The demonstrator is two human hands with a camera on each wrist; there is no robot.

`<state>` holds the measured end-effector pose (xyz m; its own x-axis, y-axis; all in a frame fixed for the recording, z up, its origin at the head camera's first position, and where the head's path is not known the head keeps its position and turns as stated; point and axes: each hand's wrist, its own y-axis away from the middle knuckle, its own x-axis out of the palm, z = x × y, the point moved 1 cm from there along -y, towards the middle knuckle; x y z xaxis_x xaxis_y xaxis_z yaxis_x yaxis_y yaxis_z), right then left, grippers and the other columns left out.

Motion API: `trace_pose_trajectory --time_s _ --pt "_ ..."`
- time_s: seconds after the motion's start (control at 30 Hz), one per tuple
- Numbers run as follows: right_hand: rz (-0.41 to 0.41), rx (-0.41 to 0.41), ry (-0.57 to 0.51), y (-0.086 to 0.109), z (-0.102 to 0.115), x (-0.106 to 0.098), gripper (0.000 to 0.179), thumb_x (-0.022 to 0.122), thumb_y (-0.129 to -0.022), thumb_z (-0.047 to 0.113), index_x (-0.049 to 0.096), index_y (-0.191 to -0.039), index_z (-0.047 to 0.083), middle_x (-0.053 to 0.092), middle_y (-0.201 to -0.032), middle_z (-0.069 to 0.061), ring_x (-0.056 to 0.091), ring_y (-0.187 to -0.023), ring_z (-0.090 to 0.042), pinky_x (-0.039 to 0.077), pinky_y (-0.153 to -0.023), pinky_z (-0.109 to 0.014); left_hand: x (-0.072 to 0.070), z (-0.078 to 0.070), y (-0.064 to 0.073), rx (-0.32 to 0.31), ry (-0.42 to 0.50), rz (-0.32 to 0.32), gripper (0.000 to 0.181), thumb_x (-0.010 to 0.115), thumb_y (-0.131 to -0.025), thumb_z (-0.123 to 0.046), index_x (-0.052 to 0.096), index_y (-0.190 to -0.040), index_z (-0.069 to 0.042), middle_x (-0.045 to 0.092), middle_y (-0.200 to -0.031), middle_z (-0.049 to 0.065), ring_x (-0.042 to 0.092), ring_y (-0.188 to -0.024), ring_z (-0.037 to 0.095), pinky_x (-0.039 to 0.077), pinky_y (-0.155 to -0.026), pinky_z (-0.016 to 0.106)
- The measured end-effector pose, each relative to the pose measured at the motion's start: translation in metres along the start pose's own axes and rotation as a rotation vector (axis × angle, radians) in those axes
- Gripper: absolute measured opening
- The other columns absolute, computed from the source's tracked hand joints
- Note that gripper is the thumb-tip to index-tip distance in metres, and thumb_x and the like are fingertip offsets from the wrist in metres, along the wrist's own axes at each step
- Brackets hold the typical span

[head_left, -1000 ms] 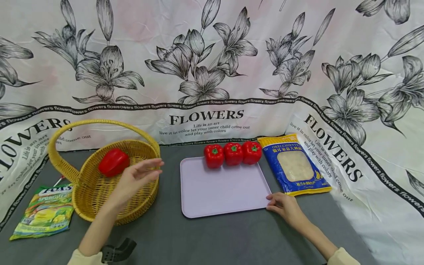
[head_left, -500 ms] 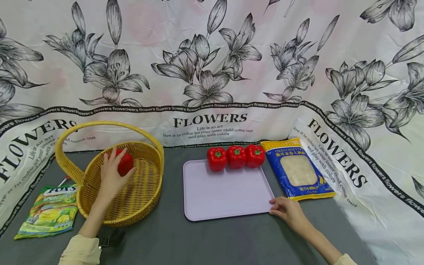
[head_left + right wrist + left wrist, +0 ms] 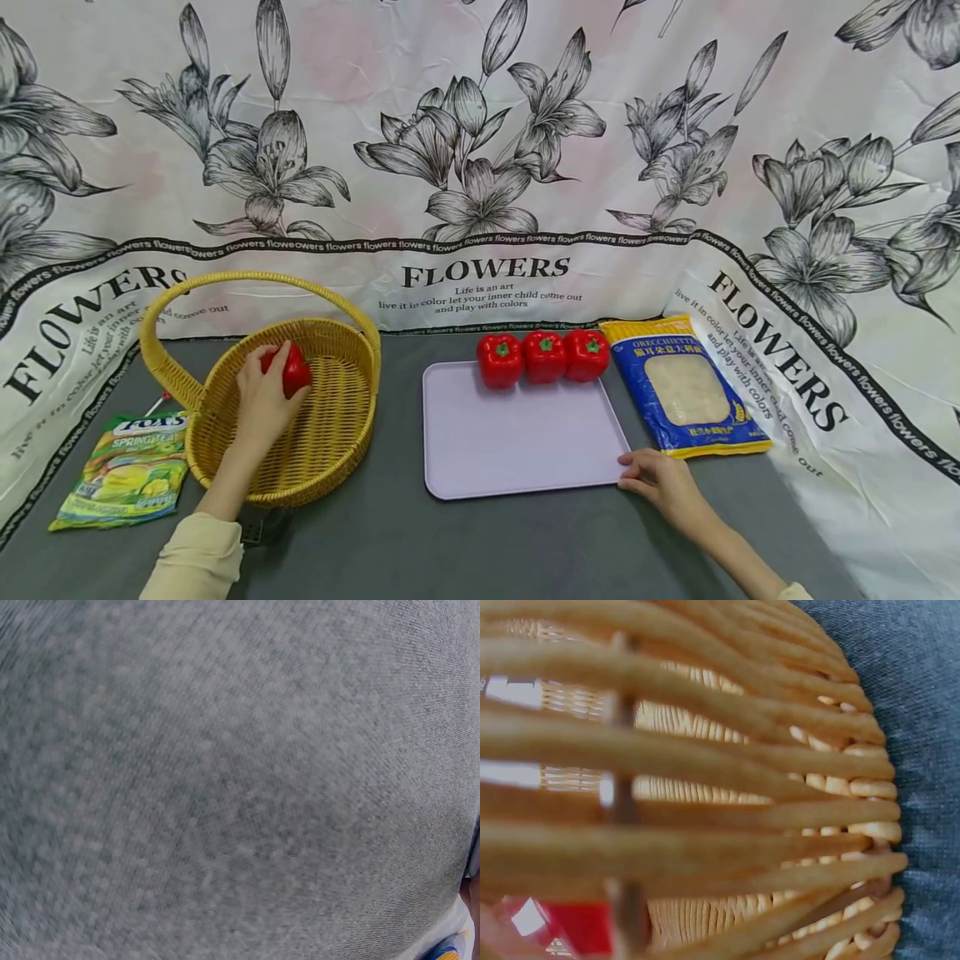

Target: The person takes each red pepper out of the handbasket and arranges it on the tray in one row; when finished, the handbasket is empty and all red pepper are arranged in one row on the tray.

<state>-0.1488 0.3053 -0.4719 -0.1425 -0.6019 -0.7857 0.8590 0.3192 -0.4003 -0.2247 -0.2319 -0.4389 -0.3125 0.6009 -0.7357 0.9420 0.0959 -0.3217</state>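
Inside the yellow wicker basket (image 3: 341,433), my left hand (image 3: 261,402) grips a red bell pepper (image 3: 297,372), fingers over its top and thumb on its near side. Through the basket's woven side, the left wrist view catches a patch of the red pepper (image 3: 585,926). My right hand (image 3: 662,485) pinches the near right corner of a pale lilac tray (image 3: 525,442). Three red bell peppers (image 3: 545,357) stand in a row along the tray's far edge, stems up. The right wrist view shows mostly grey cloth (image 3: 225,780); the hand is hardly visible there.
A blue and yellow orecchiette bag (image 3: 690,390) lies right of the tray. Left of the basket is a green and yellow Fox's candy bag (image 3: 127,471). The basket's tall handle (image 3: 262,279) arches over its far side. A flower-printed cloth (image 3: 480,150) hangs behind the grey table.
My left hand has gone from above the basket's right side to the pepper inside, which now sits turned and slightly further right. My right hand stays at the tray's corner. The head view shifted slightly.
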Motion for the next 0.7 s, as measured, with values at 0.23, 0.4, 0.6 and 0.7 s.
trace_pose_trajectory --time_s 0.23,0.4,0.6,0.7 --pt "-0.008 -0.01 -0.004 -0.001 0.0 0.001 0.028 0.083 -0.064 -0.004 0.063 -0.063 0.015 0.07 -0.083 -0.006 0.066 -0.076 -0.014 0.048 -0.065 -0.006 0.001 -0.003 0.006 0.081 0.027 -0.059 0.055 0.064 -0.083 0.012 0.038 -0.132 0.012 0.03 -0.137 0.037 0.027 -0.123 0.057 0.024 -0.097 0.07" --pt "-0.034 -0.042 -0.005 -0.003 0.001 0.001 0.027 0.083 -0.063 -0.005 0.064 -0.064 0.014 0.069 -0.082 -0.007 0.066 -0.075 -0.016 0.049 -0.064 -0.008 -0.001 -0.004 0.01 0.112 0.142 -0.031 0.06 0.062 -0.087 0.009 0.03 -0.138 0.015 0.026 -0.134 0.039 0.03 -0.122 0.056 0.023 -0.099 0.07" --pt "-0.028 -0.026 0.0 -0.002 0.002 -0.001 0.028 0.083 -0.063 -0.005 0.063 -0.063 0.015 0.069 -0.082 -0.007 0.066 -0.075 -0.013 0.049 -0.063 -0.009 -0.009 -0.006 0.013 0.021 0.226 0.054 0.064 0.063 -0.09 0.001 0.026 -0.142 0.012 0.024 -0.136 0.038 0.035 -0.12 0.056 0.035 -0.094 0.069" --pt "-0.026 -0.023 -0.001 -0.001 0.003 -0.001 0.029 0.083 -0.063 -0.005 0.062 -0.063 0.015 0.069 -0.082 -0.007 0.065 -0.075 -0.013 0.049 -0.063 -0.009 -0.012 -0.004 0.012 -0.055 0.277 0.085 0.068 0.066 -0.089 -0.004 0.025 -0.14 0.012 0.025 -0.144 0.034 0.035 -0.125 0.052 0.037 -0.097 0.064"
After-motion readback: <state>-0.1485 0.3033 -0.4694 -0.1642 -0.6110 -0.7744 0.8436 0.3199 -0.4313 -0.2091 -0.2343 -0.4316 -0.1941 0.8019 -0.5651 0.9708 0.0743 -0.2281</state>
